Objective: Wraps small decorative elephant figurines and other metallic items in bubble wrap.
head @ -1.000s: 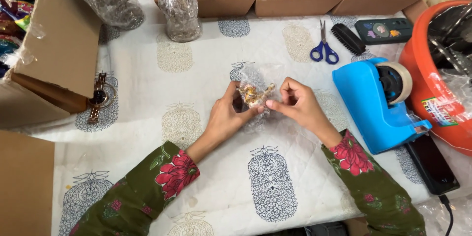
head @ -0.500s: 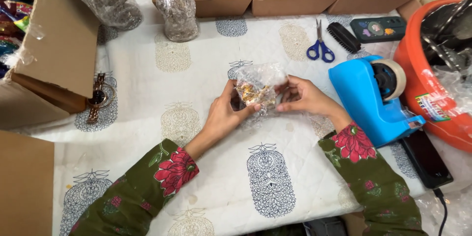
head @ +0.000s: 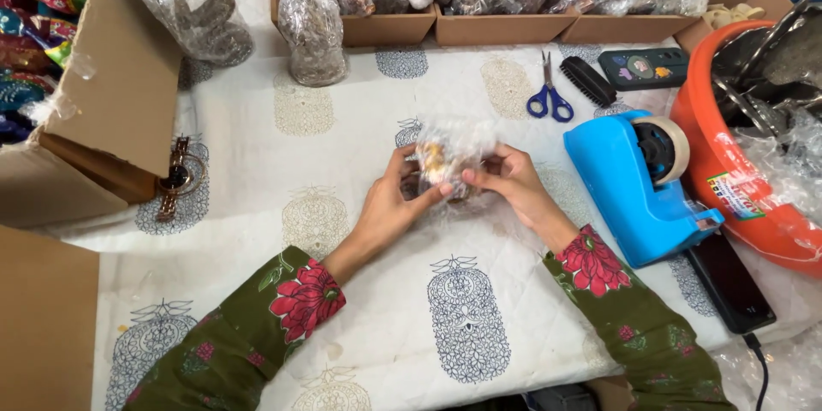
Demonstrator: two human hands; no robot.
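Note:
Both hands meet over the middle of the printed white cloth (head: 342, 291). My left hand (head: 390, 205) and my right hand (head: 512, 184) hold a small clear plastic bag (head: 449, 150) between them. The bag has small yellowish and brown pieces inside. Fingers of both hands pinch its lower part, and the crinkled top stands up above them. Both sleeves are dark green with red flowers.
A blue tape dispenser (head: 634, 184) stands just right of my hands, an orange tub (head: 728, 180) beyond it. Blue-handled scissors (head: 548, 94), a black brush (head: 586, 79), cardboard trays of wrapped items (head: 385, 30), an open carton (head: 111, 94) at left, a wristwatch (head: 175, 178), a black phone (head: 728, 282).
The hands have stayed in the same spot on the cloth and have turned and reshaped the bag between their fingers. The camera view shifted slightly.

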